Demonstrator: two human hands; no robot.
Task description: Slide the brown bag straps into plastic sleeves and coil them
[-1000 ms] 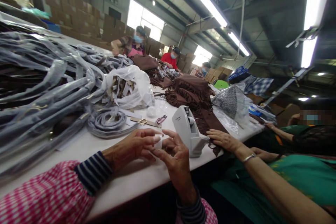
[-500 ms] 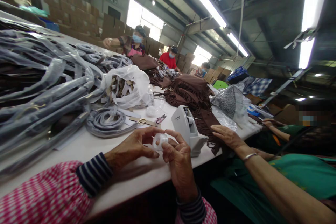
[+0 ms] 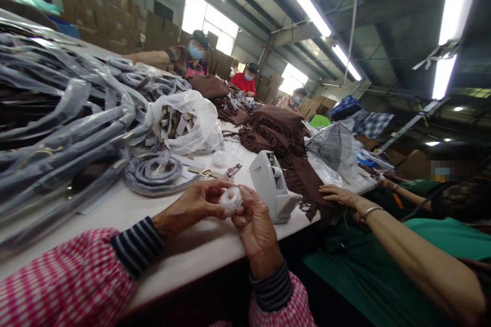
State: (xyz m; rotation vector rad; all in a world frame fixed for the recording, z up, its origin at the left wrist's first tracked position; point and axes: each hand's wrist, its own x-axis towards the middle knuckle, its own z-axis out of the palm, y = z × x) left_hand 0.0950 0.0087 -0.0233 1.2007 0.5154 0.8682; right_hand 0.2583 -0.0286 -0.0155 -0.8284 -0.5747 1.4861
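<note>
A small roll of clear tape (image 3: 229, 199) is held up over the near edge of the white table (image 3: 184, 245). My left hand (image 3: 194, 202) pinches its left side between thumb and fingers. On its right side, my right hand (image 3: 253, 219) grips the roll with thumb and fingertips. Just beyond my right hand stands a light grey tape dispenser (image 3: 268, 184). Past the roll lie a pair of small snips (image 3: 233, 170) and a flat metal piece with a gold ring (image 3: 207, 172). A coil of plastic-wrapped strap (image 3: 153, 173) rests beyond my left hand.
Plastic-wrapped straps (image 3: 76, 127) are heaped on the left. A white plastic bag (image 3: 203, 122) holds small pieces. Brown fringed bags (image 3: 274, 133) pile up beyond the dispenser. At the right, a co-worker's hand (image 3: 341, 196) touches brown fabric close by. Other people sit across the table.
The roll has turned so its flat face and hole show more toward me. My hands have drawn closer together around it. The co-worker's hand on the right has shifted slightly right.
</note>
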